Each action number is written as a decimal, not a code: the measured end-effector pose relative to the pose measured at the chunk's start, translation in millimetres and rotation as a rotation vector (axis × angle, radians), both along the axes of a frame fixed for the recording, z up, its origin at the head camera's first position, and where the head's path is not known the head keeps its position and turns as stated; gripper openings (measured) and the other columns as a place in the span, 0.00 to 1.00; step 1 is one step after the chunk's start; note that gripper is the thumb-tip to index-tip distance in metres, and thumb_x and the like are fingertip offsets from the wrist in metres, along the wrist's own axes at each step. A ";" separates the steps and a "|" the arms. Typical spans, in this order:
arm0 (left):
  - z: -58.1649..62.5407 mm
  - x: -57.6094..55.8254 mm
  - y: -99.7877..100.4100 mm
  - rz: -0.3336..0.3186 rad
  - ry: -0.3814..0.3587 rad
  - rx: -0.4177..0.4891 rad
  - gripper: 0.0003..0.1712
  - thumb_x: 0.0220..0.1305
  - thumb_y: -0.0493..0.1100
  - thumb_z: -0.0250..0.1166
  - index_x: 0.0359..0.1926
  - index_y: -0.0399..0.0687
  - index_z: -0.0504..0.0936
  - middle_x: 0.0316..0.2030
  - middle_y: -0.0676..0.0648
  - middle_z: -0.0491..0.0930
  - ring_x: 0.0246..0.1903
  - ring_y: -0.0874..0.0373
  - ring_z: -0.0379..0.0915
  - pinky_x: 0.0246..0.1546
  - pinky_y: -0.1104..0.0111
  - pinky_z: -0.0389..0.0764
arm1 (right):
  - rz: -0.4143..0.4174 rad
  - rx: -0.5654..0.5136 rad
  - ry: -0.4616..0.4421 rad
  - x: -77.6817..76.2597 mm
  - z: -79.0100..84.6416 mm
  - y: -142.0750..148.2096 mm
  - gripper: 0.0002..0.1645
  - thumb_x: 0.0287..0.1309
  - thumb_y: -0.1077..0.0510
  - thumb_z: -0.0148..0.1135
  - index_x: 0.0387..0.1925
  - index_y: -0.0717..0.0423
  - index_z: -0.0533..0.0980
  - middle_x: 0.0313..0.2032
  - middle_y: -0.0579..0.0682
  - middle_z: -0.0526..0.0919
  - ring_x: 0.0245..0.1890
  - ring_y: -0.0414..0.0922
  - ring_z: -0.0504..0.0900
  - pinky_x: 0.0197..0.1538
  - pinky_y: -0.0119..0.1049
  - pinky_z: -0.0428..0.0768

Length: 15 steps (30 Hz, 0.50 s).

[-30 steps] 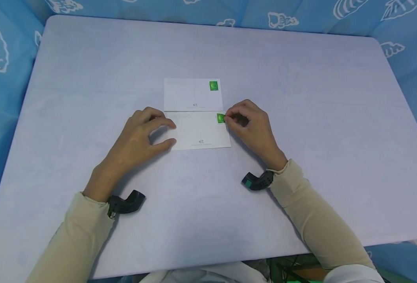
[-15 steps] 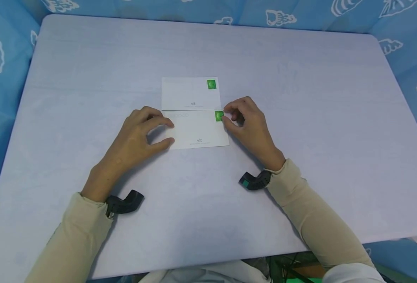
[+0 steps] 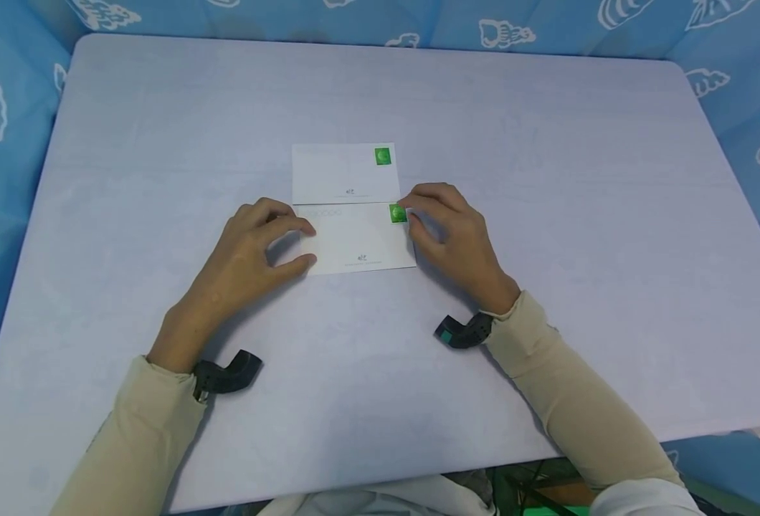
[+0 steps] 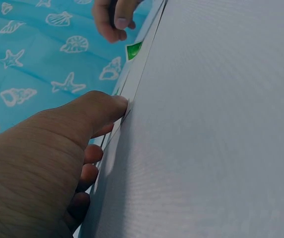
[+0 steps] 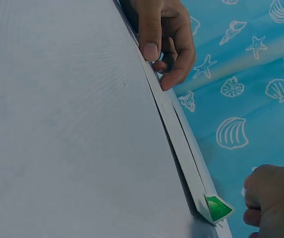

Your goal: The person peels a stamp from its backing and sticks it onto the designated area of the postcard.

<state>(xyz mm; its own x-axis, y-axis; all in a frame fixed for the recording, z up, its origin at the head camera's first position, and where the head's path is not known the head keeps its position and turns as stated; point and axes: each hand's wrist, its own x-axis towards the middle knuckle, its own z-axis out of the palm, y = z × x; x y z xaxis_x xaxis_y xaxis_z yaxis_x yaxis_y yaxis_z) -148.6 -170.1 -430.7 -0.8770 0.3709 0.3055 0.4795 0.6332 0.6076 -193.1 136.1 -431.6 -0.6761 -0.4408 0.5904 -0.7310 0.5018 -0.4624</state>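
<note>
Two white envelopes lie one behind the other on the table. The near envelope (image 3: 361, 240) has a green stamp (image 3: 398, 213) at its upper right corner; in the right wrist view one side of this stamp (image 5: 218, 208) stands up off the paper. Another green stamp (image 3: 383, 156) lies flat on the far envelope (image 3: 335, 172). My left hand (image 3: 251, 247) rests on the left end of the near envelope, thumb and forefinger spread. By the stamp's right edge is my right hand (image 3: 454, 240), forefinger tip right at its upper corner and thumb apart from the forefinger.
A white cloth covers the table (image 3: 580, 215). Blue curtain (image 3: 444, 25) with white shell prints hangs behind and at both sides. Each wrist carries a black camera mount (image 3: 228, 371). The person's lap shows below the front edge.
The right hand's thumb and forefinger have parted from their pinch at the stamp, and the forefinger has come to its upper corner. The left hand stays in place on the near envelope.
</note>
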 end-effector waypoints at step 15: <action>-1.3 -0.7 1.2 -0.017 0.029 0.017 0.16 0.56 0.40 0.76 0.46 0.47 0.85 0.47 0.45 0.74 0.41 0.48 0.65 0.44 0.58 0.64 | 0.093 0.162 -0.047 2.5 -6.0 0.7 0.15 0.62 0.68 0.62 0.50 0.65 0.83 0.53 0.56 0.81 0.57 0.50 0.77 0.60 0.43 0.73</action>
